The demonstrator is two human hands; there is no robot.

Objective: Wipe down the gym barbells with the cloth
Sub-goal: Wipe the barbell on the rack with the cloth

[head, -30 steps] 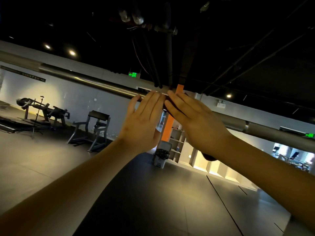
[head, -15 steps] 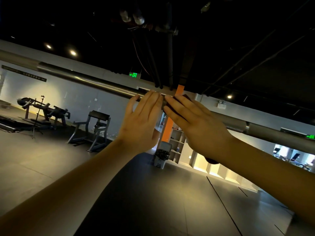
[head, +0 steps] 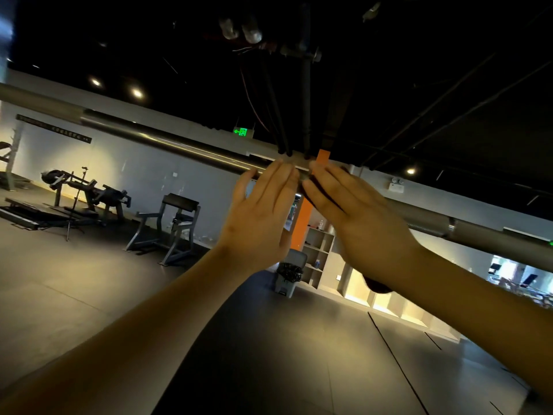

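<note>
A long steel barbell (head: pixel 179 148) runs across the view at head height, from upper left to lower right. My left hand (head: pixel 260 217) is raised to its middle, fingers straight and together, fingertips touching the bar. Right beside it, my right hand (head: pixel 359 223) lies flat over the bar with straight fingers. A dark cloth (head: pixel 377 287) sits under that hand, pressed to the bar. One end shows between the fingertips and another hangs below the wrist. The bar's middle is hidden behind both hands.
A padded gym bench (head: pixel 170 226) and a low machine (head: pixel 86 190) with a tripod stand by the far wall on the left. A grey bin (head: pixel 288 275), an orange pillar (head: pixel 303 217) and open shelves (head: pixel 318 253) lie straight ahead. Dark floor stretches below.
Both hands stay side by side on the bar in nearly the same spot; only a slight shift of the view shows.
</note>
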